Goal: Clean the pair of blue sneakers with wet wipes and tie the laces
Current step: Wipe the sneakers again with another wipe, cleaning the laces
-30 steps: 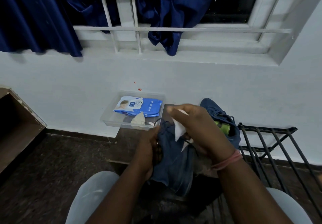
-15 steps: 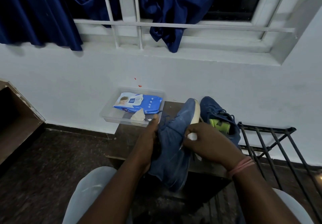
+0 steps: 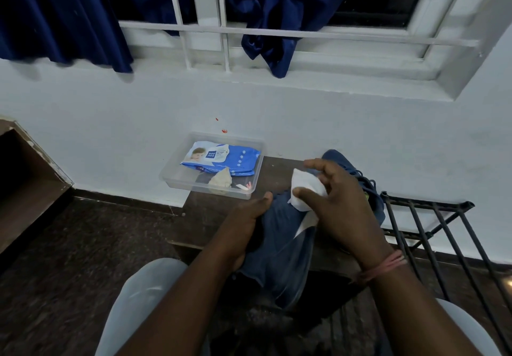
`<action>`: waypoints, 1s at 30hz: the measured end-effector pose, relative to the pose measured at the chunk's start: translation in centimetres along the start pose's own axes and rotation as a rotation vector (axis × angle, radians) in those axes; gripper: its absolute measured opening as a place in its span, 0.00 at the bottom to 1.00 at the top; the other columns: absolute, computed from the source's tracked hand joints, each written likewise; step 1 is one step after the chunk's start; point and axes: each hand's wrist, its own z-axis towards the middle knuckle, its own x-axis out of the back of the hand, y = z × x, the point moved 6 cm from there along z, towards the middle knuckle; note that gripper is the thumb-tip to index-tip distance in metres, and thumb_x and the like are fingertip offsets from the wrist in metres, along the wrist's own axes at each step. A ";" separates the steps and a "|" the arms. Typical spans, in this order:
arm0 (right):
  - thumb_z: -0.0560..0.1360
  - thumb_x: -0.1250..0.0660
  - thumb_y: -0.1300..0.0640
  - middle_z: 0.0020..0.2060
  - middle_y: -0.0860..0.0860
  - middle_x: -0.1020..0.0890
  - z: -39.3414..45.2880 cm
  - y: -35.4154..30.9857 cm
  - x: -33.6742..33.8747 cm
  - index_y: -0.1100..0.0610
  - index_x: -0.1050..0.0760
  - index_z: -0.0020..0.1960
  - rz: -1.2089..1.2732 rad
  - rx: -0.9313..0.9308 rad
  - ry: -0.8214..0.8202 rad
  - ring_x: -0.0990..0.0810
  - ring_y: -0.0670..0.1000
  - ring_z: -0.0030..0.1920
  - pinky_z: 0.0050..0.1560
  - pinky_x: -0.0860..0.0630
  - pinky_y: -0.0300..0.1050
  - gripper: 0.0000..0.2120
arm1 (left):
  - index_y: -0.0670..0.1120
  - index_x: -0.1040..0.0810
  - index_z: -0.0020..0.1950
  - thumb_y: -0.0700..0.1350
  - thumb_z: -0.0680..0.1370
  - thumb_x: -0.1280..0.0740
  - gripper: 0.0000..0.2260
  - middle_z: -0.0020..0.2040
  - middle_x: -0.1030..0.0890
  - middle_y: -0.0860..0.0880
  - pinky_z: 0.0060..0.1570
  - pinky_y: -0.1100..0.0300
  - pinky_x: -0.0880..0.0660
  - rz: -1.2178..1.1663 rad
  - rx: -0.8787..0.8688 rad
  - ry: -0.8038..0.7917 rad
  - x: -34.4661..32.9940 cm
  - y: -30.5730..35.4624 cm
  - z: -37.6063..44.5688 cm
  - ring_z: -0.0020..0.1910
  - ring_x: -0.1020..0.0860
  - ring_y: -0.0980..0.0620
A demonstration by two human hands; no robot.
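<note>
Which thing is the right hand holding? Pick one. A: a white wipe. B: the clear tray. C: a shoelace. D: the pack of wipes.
A: the right hand pinches a white wipe over the sneaker that the left hand grips.

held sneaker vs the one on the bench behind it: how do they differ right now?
The held sneaker is up off the bench, gripped by the left hand; the other sneaker rests on the bench, untouched.
The right hand holds a white wipe against the held sneaker; no wipe is on the other sneaker.
The held sneaker is nearer the person; the other sneaker lies by the wall, partly hidden.
Both are blue.
</note>
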 end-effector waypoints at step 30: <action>0.75 0.29 0.63 0.54 0.54 0.25 -3.2 -2.1 -5.7 0.55 0.27 0.63 -0.374 0.367 -0.083 0.25 0.54 0.52 0.50 0.24 0.47 0.18 | 0.60 0.15 0.53 0.78 0.75 0.49 0.31 0.53 0.13 0.55 0.66 0.44 0.25 0.378 -0.122 0.120 3.1 1.4 0.4 0.57 0.17 0.55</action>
